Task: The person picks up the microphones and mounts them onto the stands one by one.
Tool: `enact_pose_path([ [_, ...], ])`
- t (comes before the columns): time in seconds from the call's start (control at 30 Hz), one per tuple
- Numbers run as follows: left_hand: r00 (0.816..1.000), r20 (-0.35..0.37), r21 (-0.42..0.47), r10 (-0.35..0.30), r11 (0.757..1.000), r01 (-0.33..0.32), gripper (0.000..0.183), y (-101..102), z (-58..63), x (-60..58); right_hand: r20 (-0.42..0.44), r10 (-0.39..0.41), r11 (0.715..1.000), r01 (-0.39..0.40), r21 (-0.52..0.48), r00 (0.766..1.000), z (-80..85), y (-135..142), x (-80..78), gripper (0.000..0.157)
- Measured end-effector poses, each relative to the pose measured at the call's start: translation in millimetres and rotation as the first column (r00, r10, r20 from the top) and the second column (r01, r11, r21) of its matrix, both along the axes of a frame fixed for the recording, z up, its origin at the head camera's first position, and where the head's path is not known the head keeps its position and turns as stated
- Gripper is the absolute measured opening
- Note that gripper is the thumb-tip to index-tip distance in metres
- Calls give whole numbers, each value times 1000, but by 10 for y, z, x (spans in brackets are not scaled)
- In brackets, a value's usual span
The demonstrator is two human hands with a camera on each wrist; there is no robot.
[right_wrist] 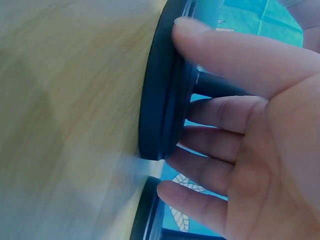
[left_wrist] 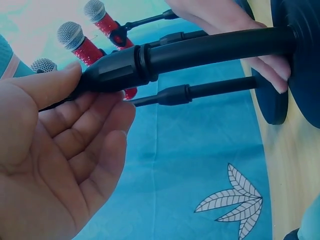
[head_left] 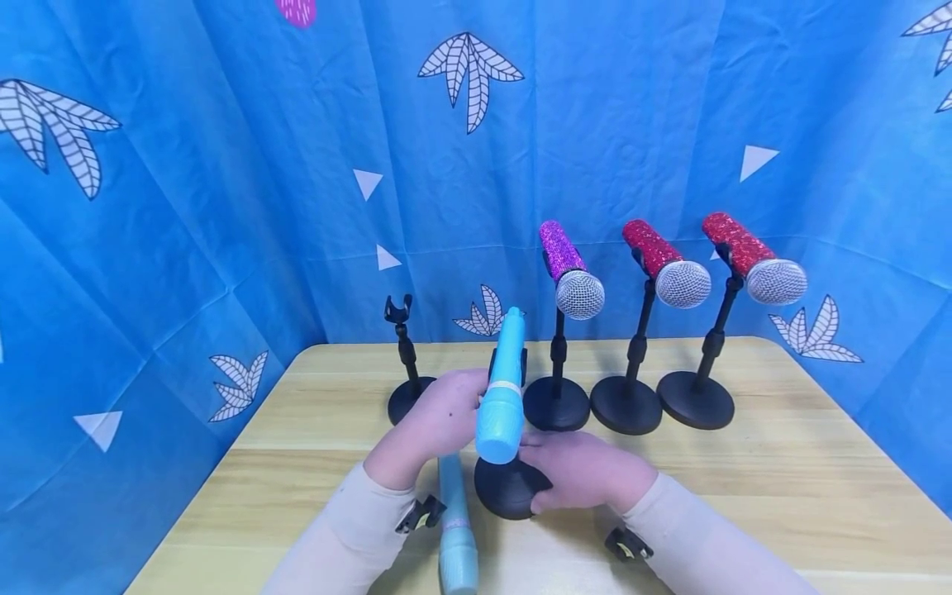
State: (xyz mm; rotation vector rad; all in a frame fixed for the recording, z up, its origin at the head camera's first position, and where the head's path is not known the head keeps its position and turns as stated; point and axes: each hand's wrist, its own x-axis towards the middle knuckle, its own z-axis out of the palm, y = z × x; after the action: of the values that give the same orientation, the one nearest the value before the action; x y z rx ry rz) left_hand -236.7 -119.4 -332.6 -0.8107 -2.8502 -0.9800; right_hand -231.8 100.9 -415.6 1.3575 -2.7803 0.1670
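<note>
A light blue microphone (head_left: 500, 417) sits in the clip of a black desk stand (head_left: 509, 489), its head end facing me. My left hand (head_left: 449, 405) pinches the upper pole (left_wrist: 115, 70) of this stand between thumb and fingers, just below the clip. Lower down, my right hand (head_left: 580, 469) grips the round base (right_wrist: 167, 95), with the thumb across one part of the rim and the fingers round another. Another light blue microphone (head_left: 457, 537) lies on the table beside my left forearm, partly covered by the hand and sleeve.
Behind stand a purple microphone (head_left: 563, 252) and two red microphones (head_left: 654, 248), (head_left: 744, 248) on black stands, close on the right. A stand with a bare clip (head_left: 402, 330) is at the back left. Blue curtain (head_left: 461, 190) surrounds the wooden table (head_left: 803, 496).
</note>
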Motion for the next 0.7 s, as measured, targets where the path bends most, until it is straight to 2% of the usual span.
enact_pose_path([
  [0.1, 1000, -1, -4, 15, 1000, -15, 8, -1, 5, 4, -34, -12, 998, 10, -59, 999, 48, 7, -1, 47],
  [0.13, 1000, -5, -7, 17, 1000, -17, 7, -3, 4, 3, -44, -31, 996, 27, -86, 999, 69, 9, -6, 41],
  [0.23, 1000, -14, -8, 14, 1000, -14, 6, -3, -2, -1, -57, -116, 974, 103, -203, 992, 135, 18, -18, 38],
  [0.33, 999, -37, -16, 16, 1000, -16, 5, 0, -10, -5, -30, -206, 923, 184, -337, 978, 192, 8, -20, 44],
  [0.4, 998, -52, -23, 19, 1000, -20, 6, 4, -12, -6, 11, -222, 885, 207, -418, 975, 225, -9, -10, 48],
  [0.6, 996, -88, -40, 32, 999, -35, 6, 11, -23, -16, 167, -158, 760, 227, -609, 973, 297, -61, 36, 41],
  [0.67, 994, -102, -42, 39, 998, -43, 5, 17, -24, -16, 214, -131, 728, 240, -642, 968, 307, -68, 50, 40],
  [0.7, 993, -110, -43, 43, 998, -48, 5, 19, -27, -16, 227, -121, 721, 243, -649, 966, 306, -69, 54, 39],
])
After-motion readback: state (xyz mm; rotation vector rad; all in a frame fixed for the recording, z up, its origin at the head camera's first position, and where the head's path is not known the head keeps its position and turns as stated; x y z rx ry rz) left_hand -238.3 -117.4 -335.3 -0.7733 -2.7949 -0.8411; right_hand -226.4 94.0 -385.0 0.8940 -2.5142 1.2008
